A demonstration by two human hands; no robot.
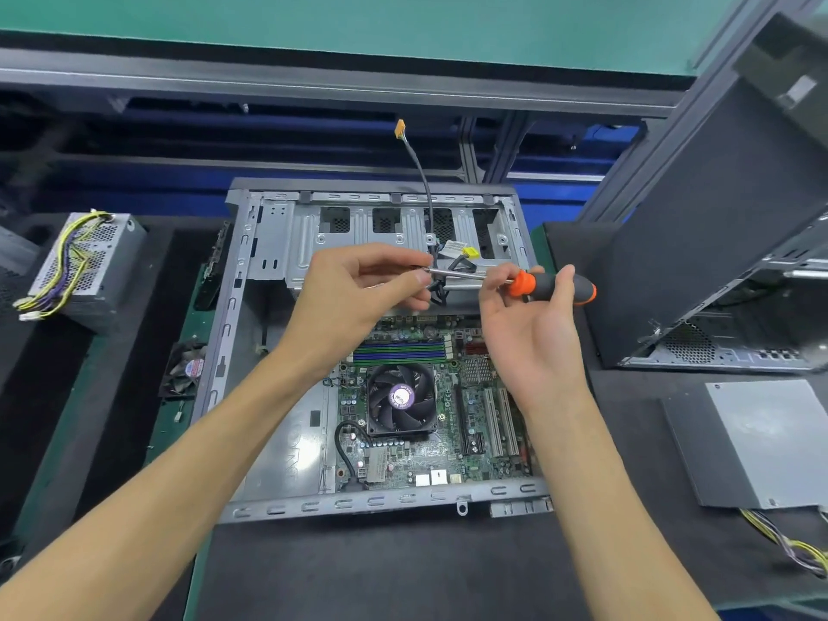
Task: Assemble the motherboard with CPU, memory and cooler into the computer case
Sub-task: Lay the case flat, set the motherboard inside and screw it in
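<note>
Computer case lies open on its side on the bench; everything below is placed relative to it.

Motherboard sits inside the case, in the near-right part of the floor. Cooler with its black fan is mounted on the board, roughly centre. Memory slots run just behind the cooler, blue and green strips. Can't tell whether the board is screwed down.

Both hands are raised above the case, over the drive-bay end. Right hand grips the orange-and-black handle of a screwdriver, shaft pointing left. Left hand pinches the tip end of the shaft between thumb and fingers; whether a screw is held there is too small to tell.

A black cable with an orange connector rises from the bay area at the far side of the case.

Left of the case: a power supply with yellow and purple wires, and a loose fan close to the case wall. Right of the case: a second case standing upright, and a grey box flat on the bench.
</note>
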